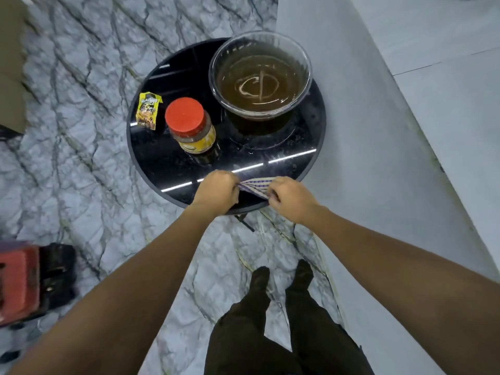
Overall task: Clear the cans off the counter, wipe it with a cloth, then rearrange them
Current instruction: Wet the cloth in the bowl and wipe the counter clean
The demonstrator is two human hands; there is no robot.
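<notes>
At the round black desk (151, 158), both hands work its 6 o'clock edge: the left hand (216, 190) and right hand (290, 197) each have fingers clenched on an end of the striped cloth (255, 185), stretched between them. The red-lidded jar (189, 125) stands near centre, a yellow sachet (148, 110) at 9 o'clock, and a clear bowl (259, 77) of brown liquid at 1 o'clock.
</notes>
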